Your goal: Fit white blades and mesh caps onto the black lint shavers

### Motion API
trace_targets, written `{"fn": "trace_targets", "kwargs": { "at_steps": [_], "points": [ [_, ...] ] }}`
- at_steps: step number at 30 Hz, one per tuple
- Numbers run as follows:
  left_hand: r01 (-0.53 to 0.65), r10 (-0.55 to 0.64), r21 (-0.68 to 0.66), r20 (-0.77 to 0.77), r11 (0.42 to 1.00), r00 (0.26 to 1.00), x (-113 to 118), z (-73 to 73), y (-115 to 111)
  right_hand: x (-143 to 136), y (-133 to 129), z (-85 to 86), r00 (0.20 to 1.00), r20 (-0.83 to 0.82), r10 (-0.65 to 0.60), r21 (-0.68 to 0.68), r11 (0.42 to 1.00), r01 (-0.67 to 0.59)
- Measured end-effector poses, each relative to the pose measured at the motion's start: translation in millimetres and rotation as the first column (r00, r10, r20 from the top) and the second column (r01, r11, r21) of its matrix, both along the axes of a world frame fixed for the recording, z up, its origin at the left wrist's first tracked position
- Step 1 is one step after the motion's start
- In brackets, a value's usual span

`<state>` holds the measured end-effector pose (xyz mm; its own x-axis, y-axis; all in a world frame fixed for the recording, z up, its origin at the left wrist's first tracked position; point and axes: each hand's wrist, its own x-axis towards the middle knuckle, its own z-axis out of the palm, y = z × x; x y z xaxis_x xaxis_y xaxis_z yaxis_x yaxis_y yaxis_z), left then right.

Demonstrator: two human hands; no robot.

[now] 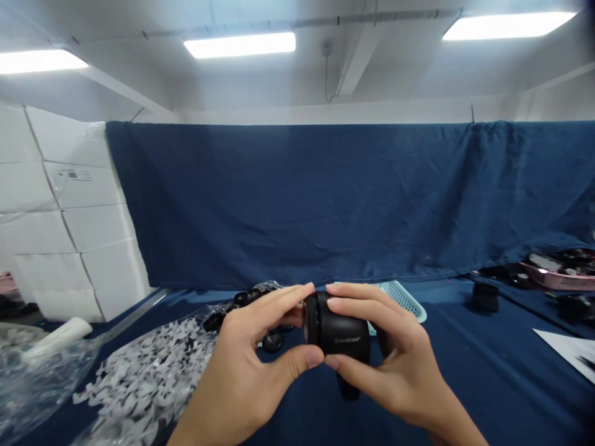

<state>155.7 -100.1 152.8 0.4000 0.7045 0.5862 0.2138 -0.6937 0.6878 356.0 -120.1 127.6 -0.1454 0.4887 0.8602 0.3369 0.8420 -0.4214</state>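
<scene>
Blue cloth [297, 198] hangs all across the back, and long bright lights [242, 44] shine above it. White boxes [100, 235] are piled up on the left. Blue covers the tabletop [465, 384] too.

Two hands hold one black gadget [341, 328] up in front, near the middle. It has a fat round body with small pale writing on its side, and a thinner part points down below. The left hand [246, 362] has its grip closed around the left end, thumb low and fingers on top. The right hand [397, 356] has its grip closed around the body. Both thumb tips are close together.

Behind the hands sit some round black parts [272, 341] and a light blue basket [406, 301]. To the left is a big heap of little pale bits [153, 365], with crinkly clear plastic [51, 387] beside it. Far right, a pink basket [555, 282] holds small things, and white paper [564, 353] lies nearer.
</scene>
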Motion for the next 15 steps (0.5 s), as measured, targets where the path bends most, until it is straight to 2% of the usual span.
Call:
{"fn": "trace_targets", "kwargs": {
  "at_steps": [6, 15],
  "points": [
    [0.106, -0.093, -0.158, 0.086, 0.982, 0.992, -1.1, 5.0, -2.5, 1.9, 4.0, -1.2, 0.996, 0.086, -0.039, 0.171, 0.985, 0.024],
    [0.166, -0.154, -0.328, 0.06, 0.93, 0.986, -7.8, 13.2, 1.8, -5.7, 5.7, -3.3, 0.983, 0.166, -0.075, 0.312, 0.95, 0.02]
  ]
}}
